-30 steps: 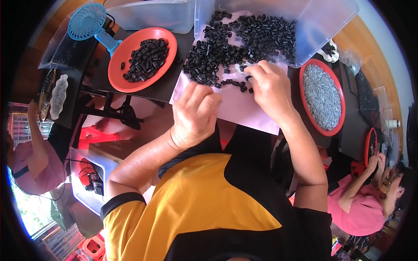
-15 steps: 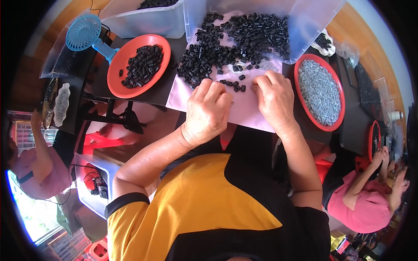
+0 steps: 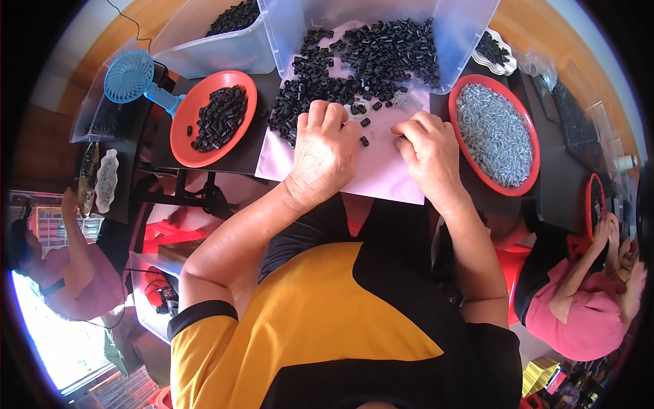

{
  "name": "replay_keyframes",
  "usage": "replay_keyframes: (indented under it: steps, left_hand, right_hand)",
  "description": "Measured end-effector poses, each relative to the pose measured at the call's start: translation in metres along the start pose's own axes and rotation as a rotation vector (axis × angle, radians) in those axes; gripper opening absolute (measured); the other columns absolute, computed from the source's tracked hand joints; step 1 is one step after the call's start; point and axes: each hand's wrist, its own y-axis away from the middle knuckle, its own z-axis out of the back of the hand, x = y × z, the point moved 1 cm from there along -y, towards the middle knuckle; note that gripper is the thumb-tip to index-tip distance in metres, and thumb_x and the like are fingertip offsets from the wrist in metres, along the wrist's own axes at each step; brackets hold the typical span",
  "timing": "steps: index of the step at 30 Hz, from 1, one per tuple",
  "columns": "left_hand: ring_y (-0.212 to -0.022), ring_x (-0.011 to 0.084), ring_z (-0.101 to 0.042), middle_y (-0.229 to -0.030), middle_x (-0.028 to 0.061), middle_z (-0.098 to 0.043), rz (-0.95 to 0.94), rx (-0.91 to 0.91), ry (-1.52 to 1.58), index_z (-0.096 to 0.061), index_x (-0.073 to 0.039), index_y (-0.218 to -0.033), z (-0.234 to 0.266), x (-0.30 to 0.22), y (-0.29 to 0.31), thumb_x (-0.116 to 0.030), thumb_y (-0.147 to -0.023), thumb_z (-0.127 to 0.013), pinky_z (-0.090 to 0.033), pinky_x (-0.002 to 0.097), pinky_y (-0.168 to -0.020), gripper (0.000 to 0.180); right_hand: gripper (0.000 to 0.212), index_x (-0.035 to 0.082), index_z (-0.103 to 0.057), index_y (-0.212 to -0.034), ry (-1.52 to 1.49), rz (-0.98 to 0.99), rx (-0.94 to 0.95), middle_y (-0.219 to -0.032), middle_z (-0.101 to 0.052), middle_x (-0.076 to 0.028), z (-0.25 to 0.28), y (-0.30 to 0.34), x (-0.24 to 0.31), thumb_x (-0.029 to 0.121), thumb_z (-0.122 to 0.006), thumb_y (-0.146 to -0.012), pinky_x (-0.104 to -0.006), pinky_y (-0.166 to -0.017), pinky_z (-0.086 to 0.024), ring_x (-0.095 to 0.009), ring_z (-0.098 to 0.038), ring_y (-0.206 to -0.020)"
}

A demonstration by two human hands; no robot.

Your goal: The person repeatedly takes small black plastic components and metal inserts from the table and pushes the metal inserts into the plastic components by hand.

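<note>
head view: dark worktop (image 3: 558,184) under pale pink sheet (image 3: 381,170). left hand (image 3: 323,153) curled knuckles-up, grip hidden, cannot tell; right hand (image 3: 429,150) pinched narrow. loose small black plastic cylinders (image 3: 364,141) between both, nearer left.

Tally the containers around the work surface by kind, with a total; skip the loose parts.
Red round plates: 3, one with black parts, one with silver parts, one at the far right.
Clear plastic bins: 2, left and centre.
White scalloped dishes: 2, far left and top right.
Total: 7.
</note>
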Motion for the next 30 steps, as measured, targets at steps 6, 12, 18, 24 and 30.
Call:
replay_keyframes:
  steps: [6, 12, 18, 24, 30]
  left_hand:
    - [-0.098, 0.0289, -0.055, -0.096, 0.0067, -0.058, -0.038, 0.043, -0.092, -0.066, -0.007, -0.082, -0.019, -0.011, -0.015, -0.013, -0.068, -0.077, -0.043, 0.0419, -0.079, 0.019]
    - [-0.1, 0.0294, -0.054, -0.097, 0.0077, -0.059, -0.136, 0.001, -0.143, -0.065, -0.005, -0.08, -0.027, -0.012, -0.02, -0.009, -0.065, -0.074, -0.043, 0.0427, -0.08, 0.018]
    - [-0.101, 0.0302, -0.054, -0.1, 0.0074, -0.06, -0.061, 0.053, -0.059, -0.064, -0.005, -0.08, -0.024, -0.01, -0.022, -0.006, -0.063, -0.071, -0.043, 0.0429, -0.082, 0.018]
    - [-0.104, 0.0302, -0.054, -0.101, 0.0066, -0.06, -0.078, 0.009, 0.007, -0.065, -0.006, -0.081, -0.022, -0.007, -0.026, -0.005, -0.066, -0.073, -0.044, 0.0432, -0.084, 0.017]
    - [-0.108, 0.0321, -0.053, -0.105, 0.0102, -0.06, -0.148, 0.037, -0.061, -0.067, -0.003, -0.082, -0.023, -0.001, -0.021, -0.013, -0.067, -0.076, -0.043, 0.0451, -0.084, 0.02]
  right_hand:
    - [0.011, 0.009, -0.068, -0.087, -0.066, -0.034, -0.085, -0.081, -0.062, -0.003, -0.005, -0.004, 0.001, 0.003, -0.071, -0.078, -0.0364, -0.072, -0.043, -0.023, -0.062, -0.078]
    - [0.014, 0.007, -0.068, -0.088, -0.206, -0.065, -0.185, -0.08, -0.064, -0.005, 0.0, 0.002, -0.007, -0.002, -0.071, -0.078, -0.0356, -0.069, -0.044, -0.024, -0.061, -0.073]
    - [0.012, 0.009, -0.065, -0.087, -0.263, -0.054, -0.259, -0.078, -0.062, -0.002, 0.004, 0.005, -0.008, 0.001, -0.07, -0.08, -0.0376, -0.066, -0.041, -0.024, -0.062, -0.074]
    - [0.013, 0.008, -0.066, -0.088, -0.343, -0.096, -0.301, -0.078, -0.065, -0.004, 0.007, 0.007, -0.008, 0.001, -0.071, -0.079, -0.0376, -0.065, -0.042, -0.026, -0.063, -0.072]
    - [0.012, 0.002, -0.068, -0.091, -0.345, -0.089, -0.295, -0.078, -0.065, -0.007, 0.01, 0.009, -0.01, -0.003, -0.072, -0.081, -0.0315, -0.065, -0.046, -0.02, -0.061, -0.068]
